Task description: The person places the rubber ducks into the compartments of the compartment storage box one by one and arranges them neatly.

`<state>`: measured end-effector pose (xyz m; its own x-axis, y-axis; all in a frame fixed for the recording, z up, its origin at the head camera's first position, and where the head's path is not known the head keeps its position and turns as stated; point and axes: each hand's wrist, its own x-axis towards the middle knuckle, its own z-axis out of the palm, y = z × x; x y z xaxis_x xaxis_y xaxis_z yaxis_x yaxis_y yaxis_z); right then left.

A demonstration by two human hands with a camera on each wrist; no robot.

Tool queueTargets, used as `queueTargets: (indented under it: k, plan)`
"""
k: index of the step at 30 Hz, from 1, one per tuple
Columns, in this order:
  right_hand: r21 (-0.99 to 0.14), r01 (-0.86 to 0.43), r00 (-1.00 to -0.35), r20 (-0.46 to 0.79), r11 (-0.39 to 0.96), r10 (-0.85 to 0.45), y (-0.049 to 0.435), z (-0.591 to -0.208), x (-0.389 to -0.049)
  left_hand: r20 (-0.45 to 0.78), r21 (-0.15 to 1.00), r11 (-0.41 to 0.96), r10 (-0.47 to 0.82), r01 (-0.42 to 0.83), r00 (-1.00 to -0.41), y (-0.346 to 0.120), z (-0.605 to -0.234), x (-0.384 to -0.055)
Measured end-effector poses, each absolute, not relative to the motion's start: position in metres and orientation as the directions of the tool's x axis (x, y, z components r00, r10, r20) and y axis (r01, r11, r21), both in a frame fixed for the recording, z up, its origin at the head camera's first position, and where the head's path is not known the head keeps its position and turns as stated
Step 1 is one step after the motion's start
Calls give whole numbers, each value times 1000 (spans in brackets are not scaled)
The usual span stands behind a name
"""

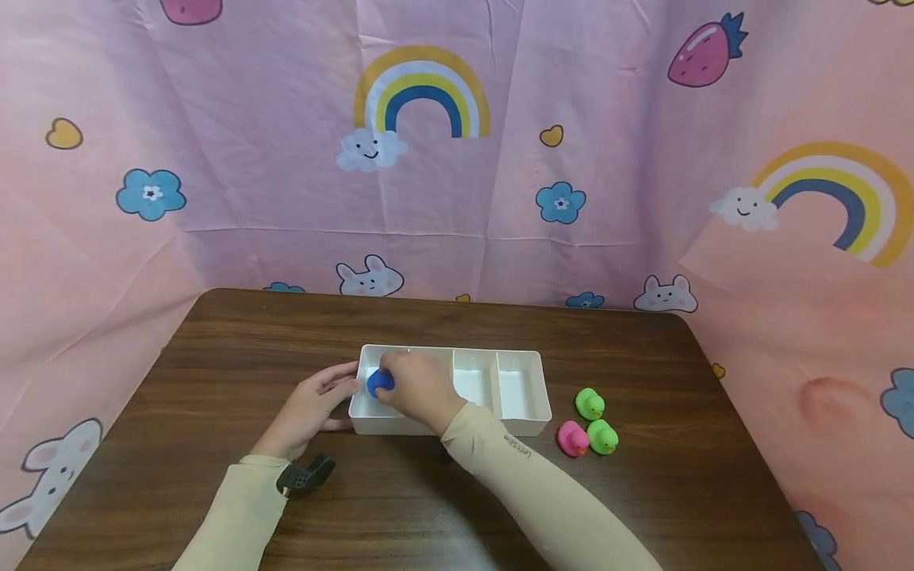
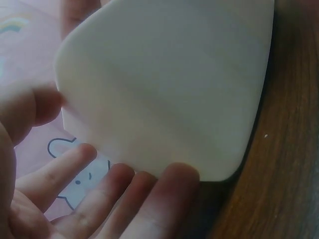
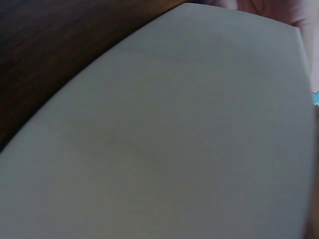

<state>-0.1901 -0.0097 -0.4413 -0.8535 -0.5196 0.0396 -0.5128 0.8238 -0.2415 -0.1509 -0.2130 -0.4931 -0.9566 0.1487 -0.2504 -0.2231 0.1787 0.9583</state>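
Observation:
A white divided box [image 1: 543,396] lies lengthwise on the table. My left hand [image 1: 312,403] is at its left end, the thumb by the rim. In the left wrist view its spread fingers [image 2: 174,191] rest with their tips against the box's end wall. My right hand [image 1: 421,386] reaches into the left part of the box, its fingers curled round a small blue rounded toy [image 1: 380,384]. Most of the toy is hidden by that hand. The right wrist view is filled by the box's outer side [image 3: 164,129], the right hand being largely out of sight there.
Right of the box stand two green toy ducks [image 1: 589,404] and a pink toy duck [image 1: 573,438], close together. Two compartments [image 1: 517,394] at the box's right end show bare floors. A patterned cloth [image 1: 443,198] hangs behind the brown wooden table [image 1: 685,476].

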Motion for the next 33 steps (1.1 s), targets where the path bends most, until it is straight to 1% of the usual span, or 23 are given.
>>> queueTargets:
  k: [8, 16, 23, 28, 33]
  plan:
    - [-219, -491, -866, 17, 843, -500, -14, -449, -189, -262, 955, 177, 142, -236, -954, -213, -495, -149]
    - [-151, -518, -855, 53, 842, -517, -15, -450, -186, -250, 959, 173, 147, -224, -957, -211, -493, -148]
    - [-171, -521, -852, 42, 836, -522, -14, -447, -187, -251, 958, 175, 140, -225, -958, -211, -492, -149]
    - [-234, -522, -847, 32, 820, -530, -8, -434, -189, -255, 958, 173, 148, -228, -956, -212, -495, -151]
    - [-255, -555, -830, 106, 792, -548, 15, -402, -187, -255, 959, 162, 150, -231, -955, -212, -496, -153]
